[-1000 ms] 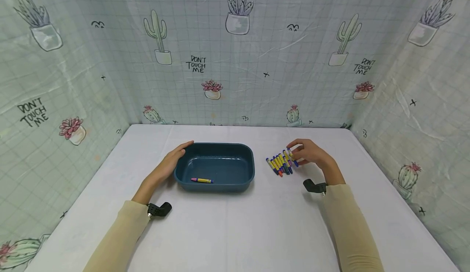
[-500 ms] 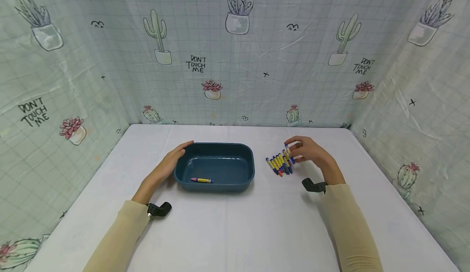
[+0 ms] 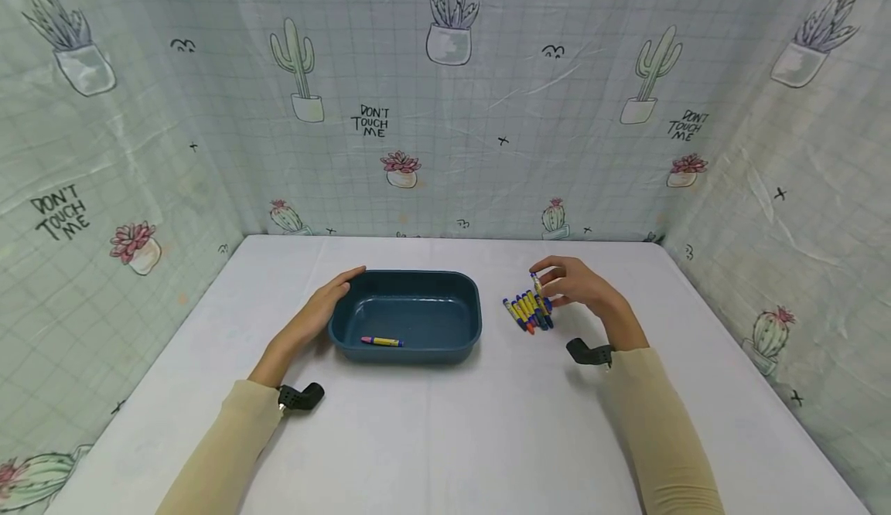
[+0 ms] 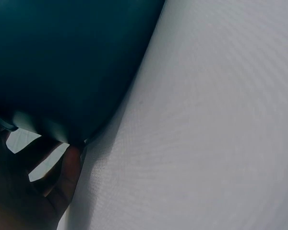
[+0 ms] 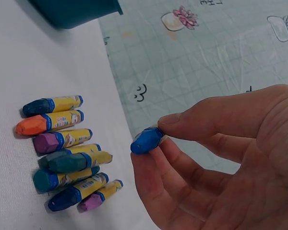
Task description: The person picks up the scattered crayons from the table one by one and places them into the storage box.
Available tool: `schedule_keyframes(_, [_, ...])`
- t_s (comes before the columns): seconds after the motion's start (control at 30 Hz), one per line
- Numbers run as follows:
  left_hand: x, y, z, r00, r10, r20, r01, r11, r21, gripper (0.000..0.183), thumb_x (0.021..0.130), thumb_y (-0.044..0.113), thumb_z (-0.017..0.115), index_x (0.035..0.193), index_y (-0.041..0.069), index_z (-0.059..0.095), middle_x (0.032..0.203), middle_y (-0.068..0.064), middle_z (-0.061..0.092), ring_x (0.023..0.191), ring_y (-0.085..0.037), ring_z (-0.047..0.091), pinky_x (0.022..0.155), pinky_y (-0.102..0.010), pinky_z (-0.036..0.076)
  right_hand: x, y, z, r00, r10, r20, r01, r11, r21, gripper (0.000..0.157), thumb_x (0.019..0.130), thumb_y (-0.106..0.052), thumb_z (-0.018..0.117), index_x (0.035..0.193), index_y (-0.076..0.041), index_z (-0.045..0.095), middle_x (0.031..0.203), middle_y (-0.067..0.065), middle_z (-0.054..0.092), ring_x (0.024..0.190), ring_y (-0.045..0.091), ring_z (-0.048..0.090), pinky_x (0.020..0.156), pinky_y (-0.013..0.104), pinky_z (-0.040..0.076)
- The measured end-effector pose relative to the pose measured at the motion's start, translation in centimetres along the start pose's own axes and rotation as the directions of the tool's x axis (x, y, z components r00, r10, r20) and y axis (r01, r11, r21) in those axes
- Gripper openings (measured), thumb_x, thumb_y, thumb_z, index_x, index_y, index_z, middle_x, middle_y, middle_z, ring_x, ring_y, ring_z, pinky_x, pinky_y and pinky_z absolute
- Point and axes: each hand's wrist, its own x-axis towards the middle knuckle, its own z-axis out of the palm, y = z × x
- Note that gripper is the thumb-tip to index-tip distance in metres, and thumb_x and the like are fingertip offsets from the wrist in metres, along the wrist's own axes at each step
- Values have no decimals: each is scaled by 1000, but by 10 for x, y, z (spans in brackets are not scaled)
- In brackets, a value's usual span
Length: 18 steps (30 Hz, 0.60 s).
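Note:
A dark teal tray (image 3: 407, 356) sits on the white table, with one pink crayon (image 3: 381, 341) lying inside near its front wall. My left hand (image 3: 315, 312) holds the tray by its left end; in the dim left wrist view its fingers are against the outer wall. To the right of the tray, my right hand (image 3: 576, 281) pinches a blue crayon (image 5: 145, 142) between thumb and fingers, lifted above the table. Just below it lies a group of crayons (image 3: 524, 312), roughly side by side. The right wrist view shows orange (image 5: 32, 125), purple, green and blue ones, one green crayon on top of others.
A white table (image 3: 445, 438) bears everything. Behind it and at both sides hangs a pale cloth (image 3: 445, 159) printed with potted plants. Each wrist carries a small black camera, one on the left wrist (image 3: 301, 397) and one on the right (image 3: 588, 352).
My right hand has lifted the blue crayon off the right end of the group and moved it left and slightly up. The left hand and tray stay in place.

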Motion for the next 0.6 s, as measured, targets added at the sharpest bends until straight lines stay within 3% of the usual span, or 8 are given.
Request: schedule_keyframes(0.6, [3,1,2,1000,-17,-10,17,1000,10,50,115,27,25,163,17,32,172,-11,27,161,-39,15,127,-69,11,2,-15,9,998,-56,12,56,998,-24,51,97,-7,63,146,-6,53,140,24,57,123,38,60,99,52,59])
